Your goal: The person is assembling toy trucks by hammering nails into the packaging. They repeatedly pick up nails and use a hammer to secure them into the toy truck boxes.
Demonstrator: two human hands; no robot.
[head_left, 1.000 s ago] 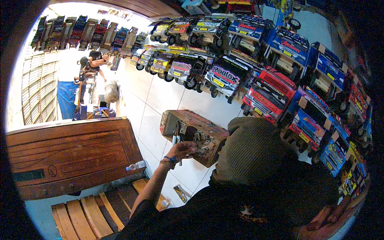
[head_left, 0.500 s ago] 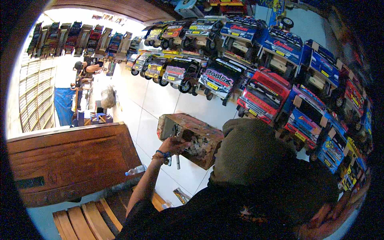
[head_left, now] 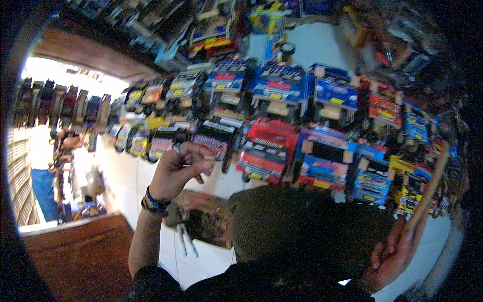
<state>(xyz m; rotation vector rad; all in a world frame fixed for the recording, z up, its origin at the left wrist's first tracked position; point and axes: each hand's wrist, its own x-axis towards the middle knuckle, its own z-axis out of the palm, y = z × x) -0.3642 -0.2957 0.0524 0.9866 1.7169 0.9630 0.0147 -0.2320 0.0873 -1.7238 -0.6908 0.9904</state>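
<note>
My left hand (head_left: 182, 170), with dark and blue bracelets at the wrist, is raised in front of the toy trucks. Its thumb and fingers are pinched together, and what lies between the tips is too small and blurred to name. Below it is a worn box (head_left: 201, 200), partly covered by the dark knit cap (head_left: 287, 221). A tool with two silver handles (head_left: 187, 242) shows at the box's near left side. At the lower right, my right hand (head_left: 397, 251) grips a long thin wooden strip (head_left: 430, 183) that points upward.
Rows of painted toy trucks (head_left: 269, 151) in red, blue, black and yellow stand across the tiled floor (head_left: 146, 176). A brown wooden panel (head_left: 80, 256) lies at the lower left. More toy trucks (head_left: 60, 103) stand at the far left. A person (head_left: 65, 146) is beyond.
My left hand has come up out of the box, fingers pinched. The wooden strip now shows in my right hand, which has risen. The whole view has shifted and blurred.
</note>
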